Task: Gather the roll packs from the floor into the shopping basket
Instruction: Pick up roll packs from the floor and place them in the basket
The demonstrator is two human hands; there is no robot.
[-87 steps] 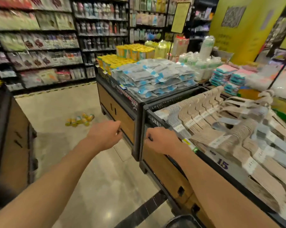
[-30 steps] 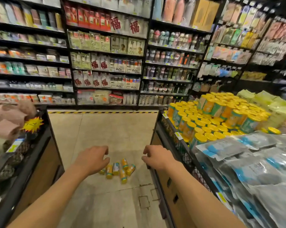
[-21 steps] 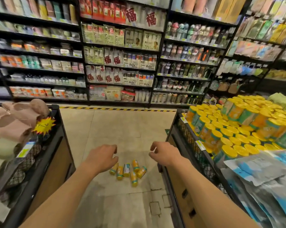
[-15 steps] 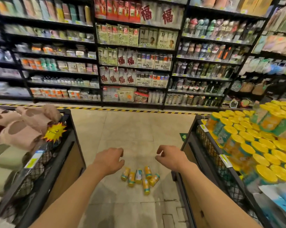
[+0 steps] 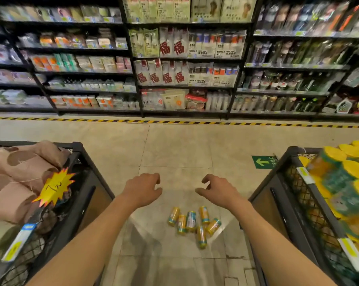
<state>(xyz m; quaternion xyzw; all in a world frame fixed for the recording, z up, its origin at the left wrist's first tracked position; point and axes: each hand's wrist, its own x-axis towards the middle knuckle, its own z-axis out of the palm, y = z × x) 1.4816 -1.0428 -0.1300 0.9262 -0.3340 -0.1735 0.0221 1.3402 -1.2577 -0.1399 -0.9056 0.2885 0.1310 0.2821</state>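
Several small yellow roll packs point(image 5: 192, 223) with teal bands lie in a loose cluster on the beige tiled floor, in the aisle just ahead of me. My left hand point(image 5: 142, 189) hovers above and to the left of them with its fingers loosely curled, holding nothing. My right hand point(image 5: 216, 190) hovers above and slightly right of the cluster, fingers loosely curled and also without anything in it. Neither hand touches a pack. No shopping basket is in view.
A black wire display bin point(image 5: 79, 162) with pink rolled textiles and a yellow starburst tag stands on my left. Another bin point(image 5: 288, 159) stacked with the same yellow rolls stands on my right. Stocked shelves point(image 5: 184, 69) line the far wall behind a yellow-black floor stripe point(image 5: 174, 121).
I have walked down the aisle toward the packs, which now lie closer and lower in view. Both hands stay out in front and their fingers have loosened from fists.
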